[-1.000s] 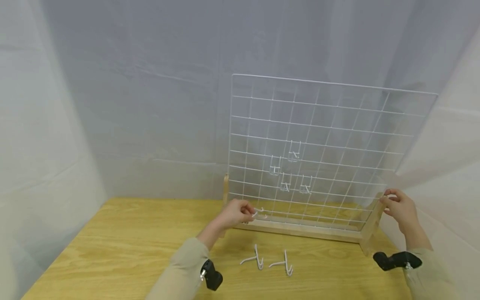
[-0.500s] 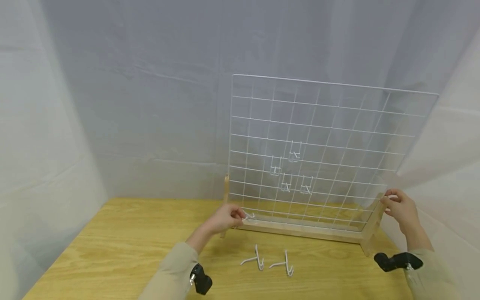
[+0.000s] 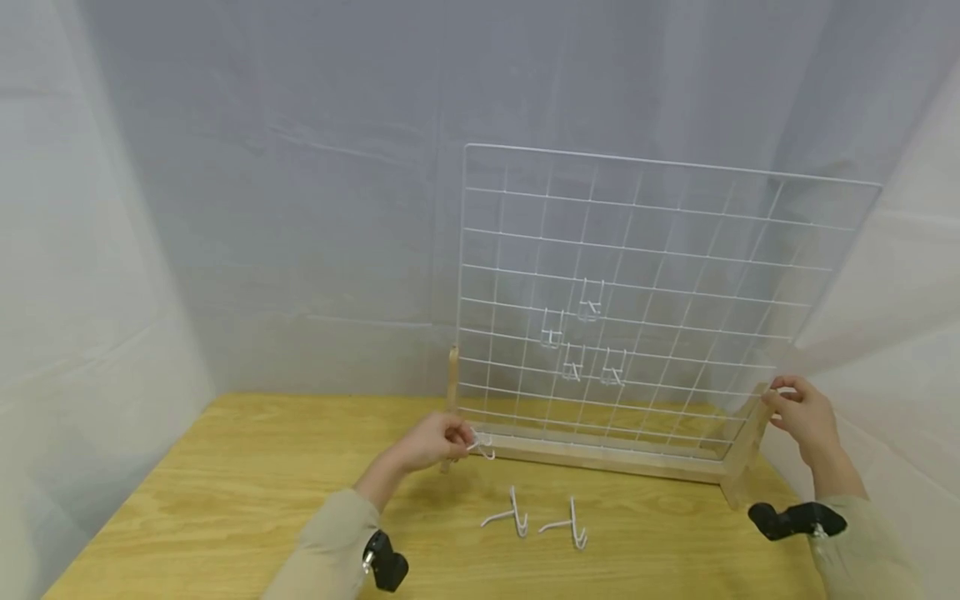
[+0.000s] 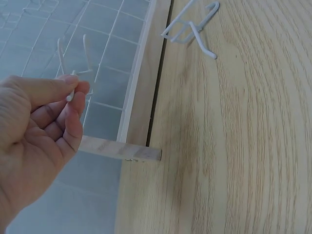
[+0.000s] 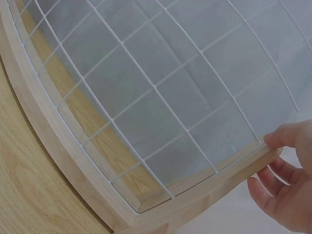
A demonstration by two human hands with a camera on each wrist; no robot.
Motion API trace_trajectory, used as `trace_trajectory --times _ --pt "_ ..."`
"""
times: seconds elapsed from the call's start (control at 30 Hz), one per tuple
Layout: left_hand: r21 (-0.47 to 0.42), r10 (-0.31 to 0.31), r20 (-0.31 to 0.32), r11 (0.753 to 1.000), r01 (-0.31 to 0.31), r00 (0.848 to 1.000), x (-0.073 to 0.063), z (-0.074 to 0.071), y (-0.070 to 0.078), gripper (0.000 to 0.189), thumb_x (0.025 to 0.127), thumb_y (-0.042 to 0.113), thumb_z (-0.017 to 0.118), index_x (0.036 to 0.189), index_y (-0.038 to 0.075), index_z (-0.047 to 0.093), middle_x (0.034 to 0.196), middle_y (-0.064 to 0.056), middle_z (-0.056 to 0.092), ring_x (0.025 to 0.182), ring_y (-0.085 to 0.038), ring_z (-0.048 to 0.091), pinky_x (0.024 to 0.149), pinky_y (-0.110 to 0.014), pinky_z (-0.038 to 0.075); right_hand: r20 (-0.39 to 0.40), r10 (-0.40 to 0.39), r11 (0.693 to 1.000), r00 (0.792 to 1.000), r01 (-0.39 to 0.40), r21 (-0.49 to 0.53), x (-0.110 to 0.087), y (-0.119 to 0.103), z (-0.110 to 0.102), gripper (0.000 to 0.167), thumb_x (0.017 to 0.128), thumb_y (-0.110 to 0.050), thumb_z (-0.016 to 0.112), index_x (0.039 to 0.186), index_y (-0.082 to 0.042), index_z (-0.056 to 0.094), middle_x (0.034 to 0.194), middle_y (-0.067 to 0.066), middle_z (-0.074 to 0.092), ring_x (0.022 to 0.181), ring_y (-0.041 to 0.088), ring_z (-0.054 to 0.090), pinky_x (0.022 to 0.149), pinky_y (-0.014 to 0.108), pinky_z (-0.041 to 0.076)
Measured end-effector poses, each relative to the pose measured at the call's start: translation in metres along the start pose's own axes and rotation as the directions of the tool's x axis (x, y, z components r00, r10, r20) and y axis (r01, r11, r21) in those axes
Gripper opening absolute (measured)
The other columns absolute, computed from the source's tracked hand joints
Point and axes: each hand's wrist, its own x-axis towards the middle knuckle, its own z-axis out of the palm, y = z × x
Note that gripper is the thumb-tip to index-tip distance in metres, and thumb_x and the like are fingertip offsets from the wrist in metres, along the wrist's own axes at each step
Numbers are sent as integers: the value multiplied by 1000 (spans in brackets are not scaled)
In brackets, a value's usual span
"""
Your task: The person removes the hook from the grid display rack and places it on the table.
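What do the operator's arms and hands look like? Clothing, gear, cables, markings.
Left hand and right hand: bare, no gloves or rings visible. Long beige fabric sleeves on both arms. Bent black wrist unit at the left cuff, a similar black wrist unit at the right. No cables or lettering visible.

1. My hook point(image 4: 87, 46): smooth, white-coated wire, apparently metal.
2. Grid point(image 5: 155, 87): similar white wire.
3. Stand point(image 4: 148, 73): pale wood, smooth, matt.
4. Tabletop point(image 4: 234, 146): wood-grained.
5. My sleeve point(image 3: 330, 533): matt cloth.
6. Backdrop point(image 3: 300, 208): creased sheeting; cloth or plastic, I can't tell.
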Motion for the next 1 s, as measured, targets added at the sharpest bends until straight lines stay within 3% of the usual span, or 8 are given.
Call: trace_trajectory --times 0.17,0.57,0.87,1.0 --pt "-33 -1 26 999 2 1000 -4 -1 -4 14 74 -12 61 88 -10 61 77 -14 60 67 -12 54 64 -37 52 -6 0 1000 1000 0 -11 0 -1 0 23 93 -15 49 104 4 44 83 -4 50 68 -2 50 62 20 52" --pt "19 -17 65 1000 16 998 -14 -3 -13 15 73 -10 61 88 -10 63 74 -13 61 63 -10 52 61 -37 52 -3 11 1000 1000 -11 -25 0 -1 1 26 93 -14 48 108 7 42 84 -1 50 67 -3 50 60 20 51" --pt "53 -59 63 997 55 996 -22 -1 -23 17 70 -12 60 85 -8 64 75 -9 61 61 -10 49 55 -25 45 -8 4 1000 1000 -4 -7 1 1 0 24 93 -15 49 105 5 43 83 -4 50 67 -3 50 61 19 51" --pt "75 -42 70 996 37 997 -24 2 -26 16 70 -12 61 84 -8 64 73 -8 61 60 -9 49 52 -21 44 -6 5 1000 1000 -5 -6 0 1 1 24 93 -14 49 106 6 43 84 -3 50 67 -3 50 61 19 51"
